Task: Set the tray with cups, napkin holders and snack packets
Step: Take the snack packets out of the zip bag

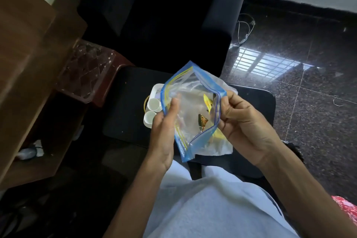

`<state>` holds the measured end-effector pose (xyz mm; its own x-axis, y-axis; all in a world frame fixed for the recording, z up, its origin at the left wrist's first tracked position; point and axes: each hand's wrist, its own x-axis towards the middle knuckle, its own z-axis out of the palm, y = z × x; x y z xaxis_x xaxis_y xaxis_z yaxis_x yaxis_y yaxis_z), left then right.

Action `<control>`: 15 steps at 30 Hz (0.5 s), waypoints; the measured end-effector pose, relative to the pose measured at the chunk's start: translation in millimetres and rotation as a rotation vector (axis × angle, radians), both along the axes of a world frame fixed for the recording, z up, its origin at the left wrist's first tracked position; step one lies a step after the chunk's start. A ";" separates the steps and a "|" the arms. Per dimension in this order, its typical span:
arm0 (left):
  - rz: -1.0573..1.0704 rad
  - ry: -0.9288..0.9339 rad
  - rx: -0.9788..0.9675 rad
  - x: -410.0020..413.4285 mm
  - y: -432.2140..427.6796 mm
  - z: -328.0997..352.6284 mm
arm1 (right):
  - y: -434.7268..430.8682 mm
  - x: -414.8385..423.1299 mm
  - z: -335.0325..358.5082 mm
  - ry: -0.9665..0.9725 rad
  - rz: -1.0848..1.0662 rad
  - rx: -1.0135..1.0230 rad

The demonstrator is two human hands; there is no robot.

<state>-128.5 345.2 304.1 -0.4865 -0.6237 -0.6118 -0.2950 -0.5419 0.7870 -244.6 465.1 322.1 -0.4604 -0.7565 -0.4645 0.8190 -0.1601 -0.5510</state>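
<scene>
A clear zip bag [190, 91] with a blue and yellow seal is held up above the black seat, its mouth pulled wide. My left hand [165, 131] grips the bag's left lip and my right hand [243, 120] grips the right lip. Inside lie small snack packets: a yellow one [207, 101] and a dark gold one [202, 121]. Beneath the bag, a white tray [155, 89] rests on the seat and carries two white cups [154, 104] [149, 117] at its left end. The bag hides most of the tray.
The tray sits on a black cushioned seat [123, 114]. A clear faceted box [87, 71] stands on a dark red stool to the left, beside a brown wooden cabinet [25, 63]. A dark sofa [164, 15] is behind; glossy speckled floor [309, 92] lies right.
</scene>
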 end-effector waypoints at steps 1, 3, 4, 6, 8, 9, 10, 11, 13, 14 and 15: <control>0.024 -0.002 -0.015 -2.3 2.0 -1.3 | 3.8 -1.6 -2.6 0.029 0.005 0.014; 0.026 0.076 0.015 -6.4 4.9 -0.8 | 16.9 -5.0 -6.8 0.124 0.020 0.036; 0.008 0.124 0.048 -8.0 6.9 0.7 | 25.9 -6.2 -8.6 0.184 0.027 0.051; -0.014 0.184 0.093 -7.3 11.6 3.1 | 44.2 -6.6 -10.4 0.322 0.053 0.181; -0.043 0.241 0.132 -4.2 16.5 4.7 | 57.6 -5.6 -12.3 0.709 0.100 0.530; -0.064 0.254 0.139 -2.7 18.1 5.6 | 62.1 -5.4 -15.0 0.992 0.098 0.748; -0.084 0.258 0.131 -1.1 19.1 6.2 | 63.5 -4.6 -15.7 1.254 0.064 0.891; -0.105 0.249 0.102 1.1 18.9 5.9 | 60.5 -2.9 -14.0 1.465 0.007 0.916; -0.144 0.237 0.030 6.5 16.0 5.1 | 44.9 1.2 -9.5 1.724 0.051 0.689; -0.153 0.233 0.006 9.2 13.5 5.4 | 34.5 4.7 -8.7 1.802 0.177 0.546; -0.160 0.226 -0.013 11.7 10.5 5.9 | 21.9 8.5 -9.1 1.860 0.394 0.430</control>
<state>-116.8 355.6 310.1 -0.7028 -0.5350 -0.4689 -0.1924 -0.4917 0.8493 -236.0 487.0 313.0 -0.3773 -0.9102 0.1708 -0.7861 0.2172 -0.5787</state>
